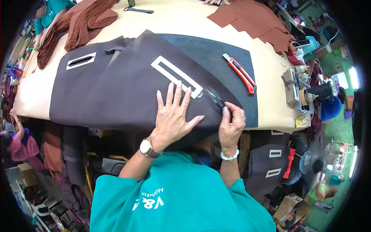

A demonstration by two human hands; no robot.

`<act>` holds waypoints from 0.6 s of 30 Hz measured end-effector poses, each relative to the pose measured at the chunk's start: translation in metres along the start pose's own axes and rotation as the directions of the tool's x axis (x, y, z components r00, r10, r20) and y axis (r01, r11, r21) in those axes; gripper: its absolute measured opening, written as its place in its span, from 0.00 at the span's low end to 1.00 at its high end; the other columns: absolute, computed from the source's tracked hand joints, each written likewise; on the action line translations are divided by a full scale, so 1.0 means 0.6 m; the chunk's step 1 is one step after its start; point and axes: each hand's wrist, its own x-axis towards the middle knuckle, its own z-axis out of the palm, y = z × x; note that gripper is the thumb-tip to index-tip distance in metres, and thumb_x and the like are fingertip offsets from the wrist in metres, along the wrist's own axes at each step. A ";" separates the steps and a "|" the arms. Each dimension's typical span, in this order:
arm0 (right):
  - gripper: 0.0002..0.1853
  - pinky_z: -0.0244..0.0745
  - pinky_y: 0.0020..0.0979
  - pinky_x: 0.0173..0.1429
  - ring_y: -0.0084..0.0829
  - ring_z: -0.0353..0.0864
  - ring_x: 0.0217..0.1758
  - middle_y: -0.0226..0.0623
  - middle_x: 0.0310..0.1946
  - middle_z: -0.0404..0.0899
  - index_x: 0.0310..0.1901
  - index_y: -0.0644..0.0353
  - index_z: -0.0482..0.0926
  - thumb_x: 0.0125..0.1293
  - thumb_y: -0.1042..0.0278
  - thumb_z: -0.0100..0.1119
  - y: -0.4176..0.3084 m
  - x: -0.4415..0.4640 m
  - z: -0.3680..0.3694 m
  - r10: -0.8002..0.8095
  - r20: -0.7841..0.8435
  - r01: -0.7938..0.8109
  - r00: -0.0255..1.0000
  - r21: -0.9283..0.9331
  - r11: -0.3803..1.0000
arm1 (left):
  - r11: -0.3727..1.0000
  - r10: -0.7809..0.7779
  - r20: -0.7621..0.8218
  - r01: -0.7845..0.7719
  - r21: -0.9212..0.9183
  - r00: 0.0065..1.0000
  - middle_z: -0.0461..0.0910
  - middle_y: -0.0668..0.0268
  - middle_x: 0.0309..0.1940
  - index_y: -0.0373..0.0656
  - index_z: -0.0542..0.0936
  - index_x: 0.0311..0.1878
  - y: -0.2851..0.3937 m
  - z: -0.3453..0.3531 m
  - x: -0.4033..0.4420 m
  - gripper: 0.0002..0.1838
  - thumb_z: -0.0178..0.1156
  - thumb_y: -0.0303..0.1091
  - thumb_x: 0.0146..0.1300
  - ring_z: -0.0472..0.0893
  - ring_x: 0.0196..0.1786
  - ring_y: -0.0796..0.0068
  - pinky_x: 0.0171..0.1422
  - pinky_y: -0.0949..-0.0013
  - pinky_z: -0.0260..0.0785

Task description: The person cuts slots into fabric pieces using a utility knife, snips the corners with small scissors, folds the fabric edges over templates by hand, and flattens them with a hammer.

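My left hand [172,110] lies flat on a dark brown sheet of material [104,96], fingers spread, with fingertips at the lower edge of a white rectangular frame [164,73]. My right hand [232,121] pinches a slim dark tool [218,101] with a shiny, blurred tip; its exact kind is unclear. That tip is close to the frame's lower right corner, where a small pale patch shows. At the upper left of the sheet is a second white frame [81,61] with a dark slit inside. A red utility knife [240,74] rests on the dark cutting mat [216,52].
Brown material pieces [255,23] lie at the table's far right, and folded brown material [87,27] at the far left. A holder with tape rolls [299,92] stands at the right edge. Another person [50,19] works at upper left.
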 end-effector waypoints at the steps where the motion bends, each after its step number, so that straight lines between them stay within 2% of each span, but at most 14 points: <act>1: 0.05 0.65 0.38 0.52 0.40 0.74 0.44 0.40 0.35 0.77 0.35 0.61 0.79 0.57 0.75 0.58 0.019 0.003 -0.006 -0.004 -0.016 0.003 1.000 -0.078 0.997 | 1.000 0.002 0.000 -0.002 0.000 1.000 0.55 0.45 0.67 0.40 0.59 0.68 -0.001 -0.001 0.000 0.44 0.54 0.63 0.56 0.52 0.70 0.46 0.68 0.36 0.41; 3: 0.06 0.64 0.39 0.54 0.42 0.73 0.46 0.42 0.39 0.76 0.35 0.61 0.79 0.56 0.74 0.59 0.038 0.024 -0.023 -0.111 0.023 0.113 0.994 -0.163 0.980 | 0.998 -0.015 -0.018 0.014 -0.055 1.000 0.56 0.45 0.66 0.40 0.59 0.68 -0.003 -0.008 0.004 0.44 0.54 0.62 0.56 0.52 0.70 0.46 0.68 0.37 0.42; 5: 0.07 0.65 0.41 0.54 0.43 0.73 0.47 0.43 0.40 0.75 0.36 0.61 0.79 0.56 0.72 0.60 0.055 0.063 -0.032 -0.149 0.009 0.148 0.989 -0.170 0.974 | 0.986 -0.064 -0.055 0.054 -0.158 0.996 0.56 0.45 0.66 0.39 0.59 0.67 -0.014 -0.024 0.017 0.43 0.55 0.60 0.57 0.53 0.70 0.46 0.68 0.38 0.44; 6: 0.09 0.66 0.41 0.54 0.44 0.73 0.47 0.45 0.40 0.76 0.39 0.63 0.78 0.57 0.69 0.59 0.066 0.091 -0.032 -0.175 0.008 0.173 0.985 -0.201 0.964 | 0.991 -0.097 -0.090 0.088 -0.098 0.991 0.57 0.46 0.66 0.36 0.59 0.66 -0.023 -0.027 0.023 0.42 0.55 0.58 0.58 0.54 0.70 0.47 0.67 0.39 0.47; 9: 0.19 0.68 0.40 0.54 0.48 0.74 0.49 0.49 0.44 0.77 0.49 0.65 0.75 0.59 0.63 0.58 0.114 0.166 -0.016 -0.118 0.122 0.150 0.986 -0.308 0.940 | 0.976 -0.218 -0.111 0.214 -0.049 0.970 0.57 0.48 0.67 0.34 0.59 0.66 -0.061 -0.026 0.042 0.42 0.55 0.58 0.58 0.54 0.70 0.47 0.67 0.39 0.47; 11: 0.20 0.70 0.39 0.53 0.47 0.75 0.48 0.49 0.45 0.77 0.51 0.64 0.75 0.57 0.65 0.60 0.131 0.190 -0.010 -0.049 0.245 0.138 0.968 -0.364 0.921 | 0.959 -0.282 -0.057 0.283 0.012 0.958 0.56 0.51 0.68 0.34 0.59 0.66 -0.081 -0.021 0.051 0.45 0.54 0.62 0.57 0.52 0.71 0.49 0.69 0.39 0.44; 14: 0.20 0.71 0.38 0.51 0.44 0.77 0.46 0.49 0.45 0.77 0.50 0.62 0.75 0.55 0.68 0.62 0.114 0.197 -0.014 -0.067 0.270 0.166 0.961 -0.363 0.917 | 0.948 -0.315 -0.007 0.315 0.053 0.949 0.56 0.54 0.68 0.34 0.60 0.66 -0.090 -0.023 0.059 0.46 0.52 0.65 0.56 0.50 0.72 0.50 0.70 0.38 0.42; 17: 0.21 0.71 0.37 0.51 0.40 0.78 0.46 0.47 0.45 0.76 0.50 0.62 0.75 0.53 0.70 0.63 0.089 0.200 -0.013 -0.010 0.364 0.091 0.931 -0.207 0.974 | 0.949 -0.305 -0.026 0.306 0.073 0.952 0.57 0.52 0.67 0.36 0.61 0.65 -0.094 -0.019 0.070 0.47 0.55 0.66 0.53 0.51 0.71 0.50 0.69 0.37 0.44; 18: 0.21 0.73 0.36 0.48 0.38 0.80 0.43 0.47 0.41 0.78 0.50 0.62 0.75 0.53 0.71 0.63 0.076 0.195 -0.010 -0.072 0.345 0.119 0.936 -0.117 0.986 | 0.949 -0.308 -0.031 0.310 0.066 0.951 0.57 0.52 0.67 0.36 0.62 0.65 -0.094 -0.019 0.072 0.47 0.56 0.66 0.52 0.51 0.71 0.50 0.69 0.37 0.44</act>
